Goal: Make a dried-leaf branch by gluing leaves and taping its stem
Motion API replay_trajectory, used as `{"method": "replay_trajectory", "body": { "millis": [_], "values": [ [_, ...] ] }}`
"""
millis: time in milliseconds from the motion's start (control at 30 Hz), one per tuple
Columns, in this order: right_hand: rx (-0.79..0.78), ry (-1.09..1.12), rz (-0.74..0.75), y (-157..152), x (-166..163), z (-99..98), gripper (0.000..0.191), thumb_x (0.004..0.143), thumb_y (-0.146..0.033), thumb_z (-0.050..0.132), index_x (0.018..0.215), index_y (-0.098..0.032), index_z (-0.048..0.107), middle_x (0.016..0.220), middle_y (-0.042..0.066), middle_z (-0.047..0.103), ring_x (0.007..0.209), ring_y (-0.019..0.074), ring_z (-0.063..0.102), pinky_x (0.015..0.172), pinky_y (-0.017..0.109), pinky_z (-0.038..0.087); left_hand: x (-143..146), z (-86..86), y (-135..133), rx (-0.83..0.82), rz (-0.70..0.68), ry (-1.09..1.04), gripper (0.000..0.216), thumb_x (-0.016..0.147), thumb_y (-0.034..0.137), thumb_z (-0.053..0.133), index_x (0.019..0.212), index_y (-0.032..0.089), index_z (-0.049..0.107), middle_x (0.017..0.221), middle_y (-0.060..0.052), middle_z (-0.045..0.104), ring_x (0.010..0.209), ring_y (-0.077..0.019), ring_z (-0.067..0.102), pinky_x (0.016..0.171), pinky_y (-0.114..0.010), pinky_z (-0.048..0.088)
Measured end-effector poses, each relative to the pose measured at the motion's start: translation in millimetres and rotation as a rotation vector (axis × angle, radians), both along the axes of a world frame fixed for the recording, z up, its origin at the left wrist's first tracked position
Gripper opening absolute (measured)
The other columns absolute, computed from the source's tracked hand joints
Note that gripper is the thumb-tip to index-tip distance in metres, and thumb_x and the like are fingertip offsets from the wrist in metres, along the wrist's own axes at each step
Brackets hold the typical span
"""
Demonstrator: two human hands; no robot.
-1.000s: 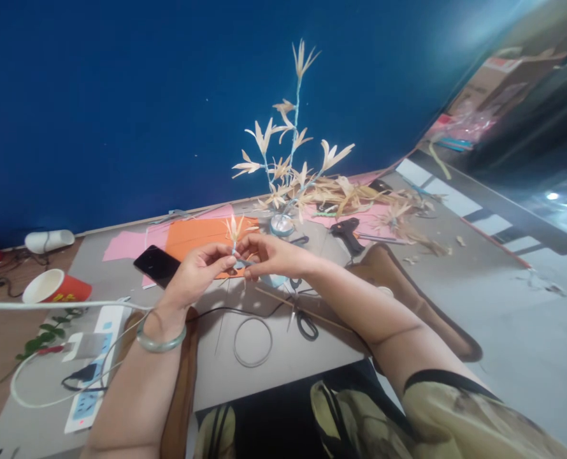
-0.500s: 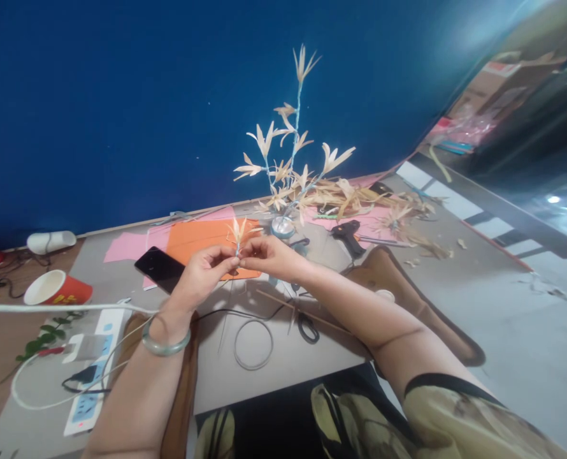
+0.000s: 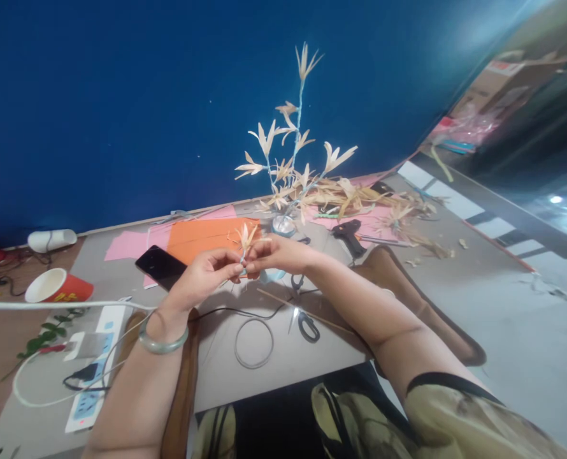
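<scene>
Between the fingertips of my left hand [image 3: 211, 273] and my right hand [image 3: 281, 256] is a small dried-husk flower [image 3: 248, 237], petals up. Both hands pinch its thin stem, just under the petals, where a bit of pale blue wrapping shows. The lower stem is hard to make out. Behind my hands stands a tall branching arrangement of similar husk flowers [image 3: 283, 171] with light blue wrapped stems, set in a small container [image 3: 283, 225]. A pale blue roll-like thing [image 3: 271, 275] lies partly hidden below my right hand.
Scissors [image 3: 307, 326], a wire ring [image 3: 253, 344] and a thin stick [image 3: 329, 314] lie in front of my hands. A phone [image 3: 160, 266], a paper cup [image 3: 68, 287] and a power strip [image 3: 95, 376] are left. A glue gun [image 3: 349, 237] and loose husks [image 3: 350, 197] lie right.
My hands and the flower have moved slightly right and down, and the flower now leans a little to the right. The tall arrangement stays in place.
</scene>
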State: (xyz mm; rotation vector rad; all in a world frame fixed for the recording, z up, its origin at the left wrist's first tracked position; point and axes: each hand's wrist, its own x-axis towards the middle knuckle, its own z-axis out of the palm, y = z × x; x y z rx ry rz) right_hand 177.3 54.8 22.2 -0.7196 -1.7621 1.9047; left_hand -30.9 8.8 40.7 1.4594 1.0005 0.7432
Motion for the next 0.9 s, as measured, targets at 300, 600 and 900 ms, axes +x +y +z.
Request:
{"method": "replay_trajectory", "body": {
  "millis": [300, 600, 900],
  "values": [
    [0.027, 0.083, -0.090, 0.5, 0.3, 6.3, 0.013, 0.078, -0.023, 0.069, 0.084, -0.012, 0.072, 0.081, 0.003, 0.071, 0.071, 0.0088, 0.062, 0.069, 0.022, 0.049, -5.0, -3.8, 3.0, -0.083, 0.017, -0.163, 0.017, 0.076, 0.029, 0.074, 0.082, 0.016, 0.066, 0.072, 0.001, 0.064, 0.062, -0.0099, 0.062, 0.065, -0.024, 0.051],
    [-0.102, 0.345, -0.382, -5.8, -7.3, 10.4, 0.028, 0.068, -0.037, 0.081, 0.080, -0.014, 0.070, 0.073, 0.002, 0.072, 0.062, 0.0081, 0.064, 0.064, 0.022, 0.052, -4.6, -5.8, 6.1, -0.120, 0.135, -0.338, 0.018, 0.070, 0.025, 0.080, 0.076, 0.015, 0.066, 0.071, 0.001, 0.065, 0.058, -0.0098, 0.064, 0.063, -0.024, 0.055],
    [-0.069, 0.406, -0.412, -14.4, -9.1, 14.8, 0.026, 0.073, -0.035, 0.077, 0.083, -0.013, 0.067, 0.067, 0.001, 0.070, 0.047, 0.0049, 0.053, 0.048, 0.020, 0.045, -3.5, -6.9, 7.8, -0.112, 0.177, -0.341, 0.016, 0.069, 0.024, 0.079, 0.075, 0.015, 0.068, 0.068, 0.001, 0.065, 0.058, -0.0095, 0.063, 0.064, -0.025, 0.058]
  ]
}}
